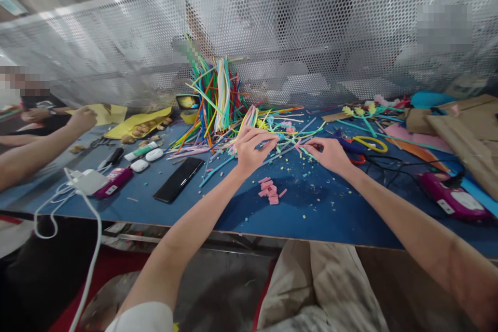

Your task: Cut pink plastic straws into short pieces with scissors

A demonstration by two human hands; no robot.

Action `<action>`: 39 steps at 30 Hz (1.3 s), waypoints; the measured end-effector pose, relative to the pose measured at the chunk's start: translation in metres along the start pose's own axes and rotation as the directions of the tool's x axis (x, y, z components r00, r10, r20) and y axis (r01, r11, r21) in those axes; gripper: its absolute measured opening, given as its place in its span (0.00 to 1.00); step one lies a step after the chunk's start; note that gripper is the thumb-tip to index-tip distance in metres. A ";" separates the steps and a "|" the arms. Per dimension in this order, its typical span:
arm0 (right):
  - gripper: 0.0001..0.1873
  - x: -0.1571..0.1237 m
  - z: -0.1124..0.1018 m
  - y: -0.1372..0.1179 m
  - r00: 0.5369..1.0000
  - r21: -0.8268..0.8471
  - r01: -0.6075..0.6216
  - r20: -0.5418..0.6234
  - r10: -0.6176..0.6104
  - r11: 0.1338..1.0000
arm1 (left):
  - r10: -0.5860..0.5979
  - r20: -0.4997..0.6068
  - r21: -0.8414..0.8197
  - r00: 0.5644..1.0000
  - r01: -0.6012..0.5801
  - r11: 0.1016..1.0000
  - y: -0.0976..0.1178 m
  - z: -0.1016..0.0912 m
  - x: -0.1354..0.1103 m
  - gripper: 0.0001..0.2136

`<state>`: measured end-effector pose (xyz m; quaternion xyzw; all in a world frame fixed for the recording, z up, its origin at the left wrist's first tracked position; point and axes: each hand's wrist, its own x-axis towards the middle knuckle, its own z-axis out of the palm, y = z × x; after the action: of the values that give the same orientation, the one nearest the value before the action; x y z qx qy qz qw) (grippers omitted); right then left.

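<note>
Both my hands are above the middle of the blue table, close to each other. My left hand (253, 149) has thumb and fingertips brought together; whatever is between them is too small to make out. My right hand (327, 153) pinches the end of a pink and green pipe cleaner piece (298, 144) between thumb and forefinger. Behind and between the hands lie loose pipe cleaners (286, 153) and small yellow and pink pipe cleaner shapes (262, 123). In front of them, on the table, is a little heap of short cut pink pieces (271, 191).
A tall bundle of coloured pipe cleaners (220, 96) stands against the perforated metal screen (311, 21). A black phone (179, 180) lies to the left, yellow-handled scissors (369, 144) and a purple device (453, 197) to the right. Another person's arm (42, 142) reaches in at left.
</note>
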<state>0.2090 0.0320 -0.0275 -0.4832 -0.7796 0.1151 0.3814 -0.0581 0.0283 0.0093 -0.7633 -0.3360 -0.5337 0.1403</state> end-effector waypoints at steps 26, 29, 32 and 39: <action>0.14 0.003 0.005 0.006 0.984 -0.151 0.136 0.134 -0.116 0.979 | -0.042 0.188 -0.034 0.981 0.049 0.998 0.001 0.001 -0.001 0.06; 0.13 0.004 0.001 0.004 0.991 -0.210 0.116 0.088 -0.100 0.971 | -0.040 0.195 -0.038 0.980 0.048 0.998 0.003 0.000 -0.001 0.06; 0.12 0.006 -0.007 0.002 0.994 -0.218 0.098 -0.015 -0.104 0.971 | -0.022 0.210 -0.053 0.977 0.034 0.998 0.005 0.001 -0.002 0.06; 0.11 0.000 -0.011 -0.024 0.984 0.035 0.146 -0.105 -0.141 0.989 | -0.004 0.213 -0.052 0.977 0.015 0.999 0.009 0.003 -0.003 0.10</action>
<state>0.2008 0.0178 -0.0069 -0.4227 -0.7892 0.0791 0.4384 -0.0508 0.0224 0.0072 -0.8178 -0.3385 -0.4584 0.0807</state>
